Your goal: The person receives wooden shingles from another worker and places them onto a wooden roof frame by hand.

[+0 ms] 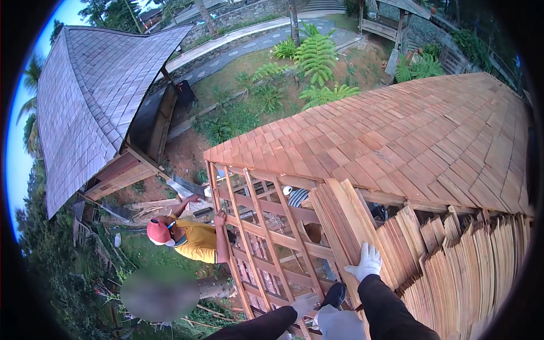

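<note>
My right hand, in a white glove, lies with fingers spread on a leaning stack of wooden shingles at lower centre right. My left hand, in a pale glove, is low in the picture beside the wooden roof battens; its fingers are blurred, so I cannot tell whether they hold anything. My dark shoe and grey trouser leg rest among the battens, between my two arms.
A co-worker in yellow grips the lattice's left edge. Someone in stripes is below the battens. More shingle stacks fill the right. A finished shingle roof rises behind; a grey-roofed pavilion stands left, beside planted ground.
</note>
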### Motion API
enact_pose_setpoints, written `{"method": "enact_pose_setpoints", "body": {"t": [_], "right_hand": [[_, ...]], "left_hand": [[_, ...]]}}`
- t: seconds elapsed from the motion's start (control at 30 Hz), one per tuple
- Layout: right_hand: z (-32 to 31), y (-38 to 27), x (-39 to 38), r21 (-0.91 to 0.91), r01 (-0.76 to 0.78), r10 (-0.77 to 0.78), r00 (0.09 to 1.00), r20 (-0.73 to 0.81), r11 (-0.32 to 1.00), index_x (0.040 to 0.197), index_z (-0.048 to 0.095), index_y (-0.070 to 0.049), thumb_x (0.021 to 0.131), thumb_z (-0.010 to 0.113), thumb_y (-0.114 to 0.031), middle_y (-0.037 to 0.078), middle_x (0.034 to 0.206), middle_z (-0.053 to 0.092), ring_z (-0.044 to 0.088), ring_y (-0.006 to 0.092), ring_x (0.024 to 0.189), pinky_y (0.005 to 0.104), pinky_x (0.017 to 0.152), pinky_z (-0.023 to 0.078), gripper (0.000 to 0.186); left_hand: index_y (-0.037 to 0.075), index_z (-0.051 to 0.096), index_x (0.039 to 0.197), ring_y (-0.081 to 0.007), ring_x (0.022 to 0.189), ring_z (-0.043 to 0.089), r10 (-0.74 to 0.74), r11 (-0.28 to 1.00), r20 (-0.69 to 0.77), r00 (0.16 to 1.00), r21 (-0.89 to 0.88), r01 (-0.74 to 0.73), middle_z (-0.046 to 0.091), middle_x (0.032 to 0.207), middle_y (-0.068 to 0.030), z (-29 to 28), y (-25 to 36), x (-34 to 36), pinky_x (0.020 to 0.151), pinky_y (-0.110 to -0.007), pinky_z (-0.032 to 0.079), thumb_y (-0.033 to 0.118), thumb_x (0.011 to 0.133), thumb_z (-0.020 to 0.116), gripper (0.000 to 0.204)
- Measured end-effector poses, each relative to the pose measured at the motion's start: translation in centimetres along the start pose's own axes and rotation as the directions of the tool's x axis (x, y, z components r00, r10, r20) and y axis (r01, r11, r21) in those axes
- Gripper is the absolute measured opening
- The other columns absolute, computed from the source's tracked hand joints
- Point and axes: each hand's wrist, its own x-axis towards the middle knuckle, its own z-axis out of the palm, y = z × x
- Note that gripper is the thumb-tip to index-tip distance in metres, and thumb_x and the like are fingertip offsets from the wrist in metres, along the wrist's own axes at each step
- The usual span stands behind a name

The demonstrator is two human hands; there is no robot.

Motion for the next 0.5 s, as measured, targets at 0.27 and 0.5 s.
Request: {"method": "enact_pose_setpoints", "body": {"t": [0.27,0.5], "right_hand": [[-0.8,-1.4,-0.6,-0.126,-0.095,0.103,0.993,0.052,0.987,0.161,0.029,-0.011,0.059,0.093,-0.056,0.02,0.15,0.045,0.043,0.0384,0.142,0.0501,0.115,0.039,0.129],[0.1,2.2,-4.9,-0.128,-0.292,0.307,0.945,0.115,0.948,0.162,0.026,-0.012,0.075,0.084,-0.048,0.018,0.151,0.048,0.048,0.0365,0.14,0.0497,0.114,0.04,0.11]], "left_hand": [[0.006,0.064,0.121,-0.0266,0.09,0.066,-0.628,0.743,-0.19,0.755,-0.434,0.509,0.064,0.105,-0.0121,-9.4,-12.8,-21.5,0.076,-0.039,0.053,0.011,0.089,0.063,0.032],[0.005,0.064,0.116,-0.025,0.085,0.068,-0.663,0.707,-0.248,0.707,-0.518,0.481,0.065,0.094,-0.0095,-11.8,-15.2,-26.3,0.071,-0.041,0.053,0.014,0.091,0.063,0.027]]}}
